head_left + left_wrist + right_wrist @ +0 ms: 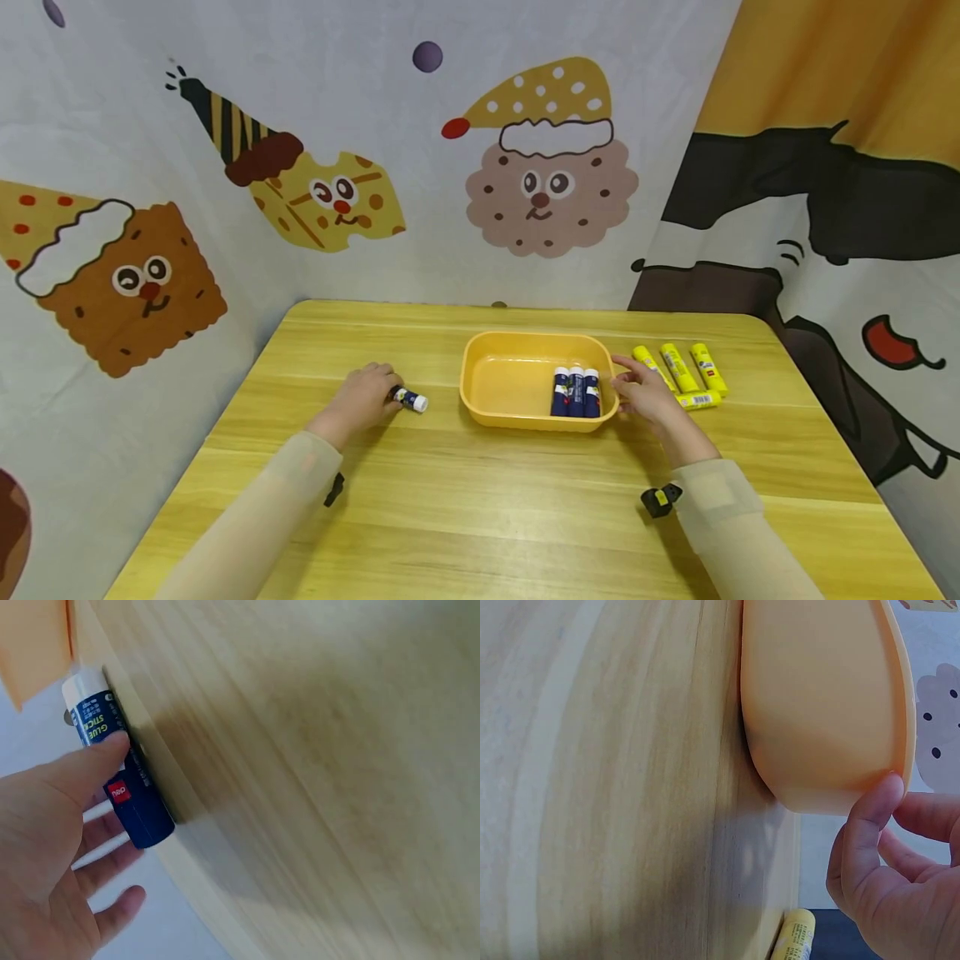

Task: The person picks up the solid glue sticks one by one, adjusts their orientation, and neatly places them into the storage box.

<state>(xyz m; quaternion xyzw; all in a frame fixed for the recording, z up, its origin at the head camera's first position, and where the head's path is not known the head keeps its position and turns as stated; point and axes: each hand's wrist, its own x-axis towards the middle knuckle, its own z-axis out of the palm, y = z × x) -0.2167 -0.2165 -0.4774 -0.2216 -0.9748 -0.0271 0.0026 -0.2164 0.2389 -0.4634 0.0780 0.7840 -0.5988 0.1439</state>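
My left hand (362,398) pinches a dark blue glue stick (409,399) with a white cap, low over the table left of the box. In the left wrist view the thumb lies across the glue stick (124,772), while the other fingers are partly behind it. My right hand (647,390) is at the right end of an orange plastic box (495,414), its bent fingers holding the rim. The right wrist view has those fingertips (885,793) at the box's (825,712) upper edge. Inside the box, three blue glue sticks (576,393) lie side by side at the right.
Several yellow glue sticks (678,367) lie on the wooden table (480,500) right of the box, close behind my right hand. A printed cloth (360,275) hangs along the table's back and left edges.
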